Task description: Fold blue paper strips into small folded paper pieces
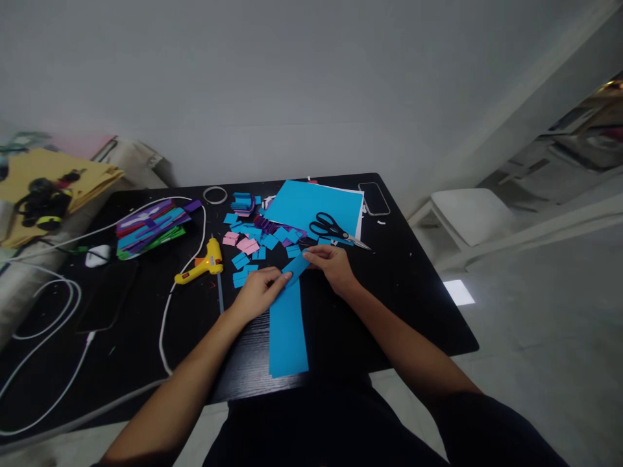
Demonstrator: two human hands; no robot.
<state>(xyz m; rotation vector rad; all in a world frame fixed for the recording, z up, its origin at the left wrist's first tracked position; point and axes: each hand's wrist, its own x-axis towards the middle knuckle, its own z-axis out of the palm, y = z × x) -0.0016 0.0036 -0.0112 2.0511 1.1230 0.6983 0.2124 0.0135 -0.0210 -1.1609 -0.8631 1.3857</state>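
Note:
A narrow blue paper strip (296,266) is held at a slant between my two hands. My left hand (261,292) pinches its lower left end, thumb on top. At the upper right end, my right hand (331,264) grips it between thumb and fingers. Beneath the strip, longer blue paper pieces (288,331) lie on the black table (389,305), reaching its front edge. Black-handled scissors (337,230) rest closed on a large blue sheet (302,206) behind my right hand. Small blue and pink folded pieces (248,246) are scattered beyond my left hand.
A yellow glue gun (208,261) lies left of the pieces, near a white cable (168,311). Bundled coloured paper (152,230), a tape ring (215,194) and a dark phone (109,295) are farther left. Another phone-like item (374,198) is back right, beyond it a white stool (470,217).

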